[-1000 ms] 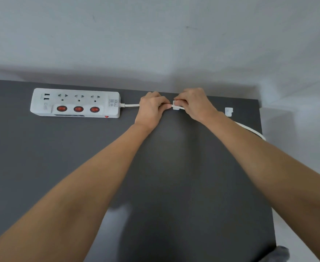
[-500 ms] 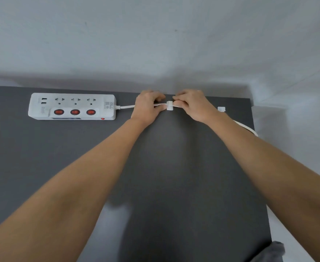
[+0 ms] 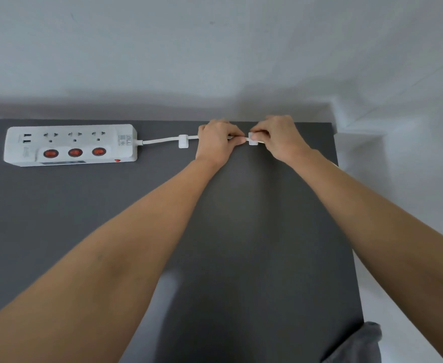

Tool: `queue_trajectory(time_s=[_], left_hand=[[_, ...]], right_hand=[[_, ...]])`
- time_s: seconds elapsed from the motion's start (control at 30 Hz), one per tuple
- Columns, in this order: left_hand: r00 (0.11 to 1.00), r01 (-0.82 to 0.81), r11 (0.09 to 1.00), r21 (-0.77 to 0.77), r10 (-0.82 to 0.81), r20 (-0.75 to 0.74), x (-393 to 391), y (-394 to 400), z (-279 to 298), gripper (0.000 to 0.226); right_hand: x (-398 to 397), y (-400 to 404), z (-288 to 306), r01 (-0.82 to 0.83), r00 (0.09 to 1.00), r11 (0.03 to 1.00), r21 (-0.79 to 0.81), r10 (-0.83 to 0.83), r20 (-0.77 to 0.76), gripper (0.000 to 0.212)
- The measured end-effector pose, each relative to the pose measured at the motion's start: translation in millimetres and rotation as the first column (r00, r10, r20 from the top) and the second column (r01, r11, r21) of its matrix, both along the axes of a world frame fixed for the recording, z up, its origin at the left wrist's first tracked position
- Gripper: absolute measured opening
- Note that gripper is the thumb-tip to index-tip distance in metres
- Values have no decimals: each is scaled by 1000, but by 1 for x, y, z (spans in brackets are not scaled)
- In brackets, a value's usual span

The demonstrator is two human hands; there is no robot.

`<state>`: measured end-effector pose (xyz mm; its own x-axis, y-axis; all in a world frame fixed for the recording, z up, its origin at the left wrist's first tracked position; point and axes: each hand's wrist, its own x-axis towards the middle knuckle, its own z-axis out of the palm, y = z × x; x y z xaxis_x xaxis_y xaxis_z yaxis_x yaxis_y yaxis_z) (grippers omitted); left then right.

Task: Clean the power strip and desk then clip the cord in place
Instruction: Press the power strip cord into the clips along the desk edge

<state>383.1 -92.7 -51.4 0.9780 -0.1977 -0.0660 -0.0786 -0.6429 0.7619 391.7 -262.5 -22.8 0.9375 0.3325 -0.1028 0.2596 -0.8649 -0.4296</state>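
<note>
A white power strip with three red switches lies at the back left of the dark grey desk. Its white cord runs right through a small white clip stuck to the desk. My left hand pinches the cord just right of that clip. A second white clip sits between my hands, and my right hand pinches it with the cord at it. Past my right hand the cord is hidden.
A white wall runs right behind the desk's back edge. The desk's right edge is close to my right forearm, with pale floor beyond. A grey cloth hangs at the desk's front right corner.
Both hands have moved right along the cord from the first clip to the second one. The first clip now shows uncovered with the cord held in it.
</note>
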Motion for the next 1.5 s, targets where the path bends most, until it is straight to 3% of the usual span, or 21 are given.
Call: queue_trajectory(time_s=[0.3, 0.5, 0.6, 0.67, 0.8, 0.9, 1.0, 1.2, 1.5], left_hand=[[999, 19, 1000, -7, -19, -39, 3, -1, -1, 7], [998, -61, 993, 102, 63, -10, 3, -13, 6, 10], [997, -55, 995, 87, 60, -52, 6, -11, 5, 8], [998, -28, 999, 37, 31, -61, 7, -7, 1, 13], [994, 100, 992, 76, -103, 45, 2, -20, 6, 47], [979, 193, 973, 128, -200, 38, 1, -49, 10, 38], [987, 161, 982, 94, -161, -4, 2, -71, 7, 22], [997, 73, 994, 76, -72, -15, 5, -82, 2, 11], [999, 39, 990, 138, -41, 16, 5, -88, 3, 13]], right_hand=[[-4, 0, -6, -46, 994, 995, -89, 54, 98, 20], [-5, 0, -5, -49, 993, 996, -72, 56, 105, 22], [-6, -6, 0, -93, 993, 995, -34, 95, 75, 22], [-9, -18, 4, -22, 997, 1000, 3, 22, 69, 22], [-23, -62, 1, 295, 943, 954, 56, -300, 146, 19], [-29, -78, 1, 258, 964, 964, 56, -261, 49, 17], [-24, -84, 3, 197, 980, 979, 61, -197, -2, 21], [-17, -87, -9, 5, 993, 996, -86, 5, 117, 23], [-18, -88, -14, -24, 978, 992, -124, 49, 202, 21]])
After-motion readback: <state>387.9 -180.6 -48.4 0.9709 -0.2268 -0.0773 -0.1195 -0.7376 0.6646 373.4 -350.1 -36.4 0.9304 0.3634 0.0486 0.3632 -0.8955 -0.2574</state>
